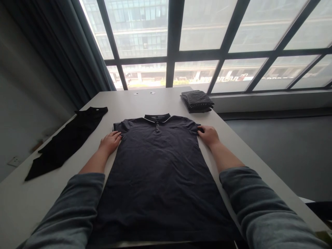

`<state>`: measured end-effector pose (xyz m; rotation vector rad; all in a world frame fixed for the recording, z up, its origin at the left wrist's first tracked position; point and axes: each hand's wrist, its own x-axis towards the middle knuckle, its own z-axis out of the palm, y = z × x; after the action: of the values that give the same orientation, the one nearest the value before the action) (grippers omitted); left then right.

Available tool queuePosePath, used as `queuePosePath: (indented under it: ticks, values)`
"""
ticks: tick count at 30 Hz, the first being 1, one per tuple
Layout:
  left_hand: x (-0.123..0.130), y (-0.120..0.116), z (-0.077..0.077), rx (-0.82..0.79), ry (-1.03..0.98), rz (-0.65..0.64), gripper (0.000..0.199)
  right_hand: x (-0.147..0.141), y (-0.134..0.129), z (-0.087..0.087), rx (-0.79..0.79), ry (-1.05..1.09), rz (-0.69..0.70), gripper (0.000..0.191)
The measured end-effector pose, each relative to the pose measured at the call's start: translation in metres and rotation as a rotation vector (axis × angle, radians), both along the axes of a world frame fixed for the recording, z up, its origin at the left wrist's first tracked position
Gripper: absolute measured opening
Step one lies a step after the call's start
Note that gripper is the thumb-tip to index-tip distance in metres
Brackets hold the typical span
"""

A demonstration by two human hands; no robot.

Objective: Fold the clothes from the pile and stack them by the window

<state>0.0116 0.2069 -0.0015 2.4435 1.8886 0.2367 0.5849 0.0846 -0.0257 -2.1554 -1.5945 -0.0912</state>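
Note:
A dark polo shirt (162,176) lies spread out face up on the white table (124,101), its collar toward the window and its hem toward me. White piping edges the collar, and a short row of buttons runs below it. At the shirt's left sleeve end, my left hand (111,141) has its fingers closed on the lower edge; the thumb is hidden. My right hand (209,135) pinches the opposite sleeve between thumb and fingers. Both sleeves stay down at table level, and the fabric shows light wrinkles across the chest.
Another black garment (68,140) lies flat along the table's left edge. Folded clothes (197,101), with a striped piece on top, are stacked at the far right corner. Two small round fittings (152,92) sit near the far edge. Windows and a dark curtain (59,45) stand beyond.

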Motion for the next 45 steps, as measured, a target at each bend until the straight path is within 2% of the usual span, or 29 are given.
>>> queuePosePath:
  ticks: [2, 8, 11, 14, 17, 21, 24, 28, 30, 32, 34, 35, 38, 40, 41, 43, 45]
  values:
    - [-0.002, -0.004, 0.002, 0.001, 0.037, 0.03, 0.059, 0.002, -0.002, 0.004, -0.011, 0.003, -0.02, 0.043]
    - [0.005, -0.013, 0.013, -0.012, 0.117, 0.122, 0.064, -0.009, -0.01, 0.026, -0.154, -0.082, -0.213, 0.034]
    - [0.009, -0.013, 0.016, -0.013, 0.137, 0.131, 0.064, -0.018, -0.01, 0.031, -0.157, -0.098, -0.176, 0.029]
    - [0.011, -0.014, 0.016, -0.001, 0.133, 0.137, 0.061, -0.021, -0.008, 0.029, -0.21, -0.06, -0.093, 0.024]
    - [0.011, -0.016, 0.016, 0.017, 0.148, 0.129, 0.059, -0.015, -0.005, 0.024, -0.21, 0.001, -0.068, 0.035]
    - [0.021, -0.02, 0.023, 0.088, 0.168, 0.109, 0.057, 0.0, 0.005, 0.02, -0.114, 0.027, -0.202, 0.051]
    - [0.049, -0.023, 0.032, 0.133, 0.155, -0.036, 0.052, 0.007, 0.02, 0.018, -0.115, -0.018, -0.239, 0.051]
    - [0.118, -0.029, 0.044, 0.054, 0.191, -0.39, 0.05, 0.0, 0.04, 0.021, -0.18, -0.083, -0.082, 0.038]
    - [0.158, -0.028, 0.045, 0.012, 0.203, -0.514, 0.052, -0.007, 0.043, 0.027, -0.093, -0.094, -0.026, 0.034]
    - [0.194, -0.022, 0.041, -0.012, 0.199, -0.582, 0.056, -0.012, 0.04, 0.035, 0.06, -0.094, 0.007, 0.035]
    - [0.22, -0.012, 0.032, -0.054, 0.182, -0.555, 0.06, -0.014, 0.035, 0.044, 0.152, -0.114, 0.021, 0.035]
    - [0.229, -0.006, 0.026, -0.085, 0.168, -0.507, 0.062, -0.014, 0.032, 0.048, 0.133, -0.134, 0.021, 0.034]
    - [0.24, 0.01, 0.007, -0.146, 0.121, -0.351, 0.066, -0.013, 0.025, 0.056, -0.186, -0.16, 0.02, 0.025]
    - [0.239, 0.016, -0.004, -0.131, 0.103, -0.324, 0.067, -0.013, 0.023, 0.059, -0.369, -0.133, 0.001, 0.023]
    - [0.237, 0.019, -0.008, -0.121, 0.101, -0.327, 0.068, -0.014, 0.022, 0.06, -0.4, -0.123, -0.025, 0.027]
    - [0.235, 0.021, -0.012, -0.117, 0.105, -0.333, 0.069, -0.019, 0.023, 0.059, -0.354, -0.131, -0.091, 0.039]
    - [0.234, 0.022, -0.013, -0.121, 0.109, -0.333, 0.069, -0.026, 0.025, 0.054, -0.301, -0.147, -0.087, 0.047]
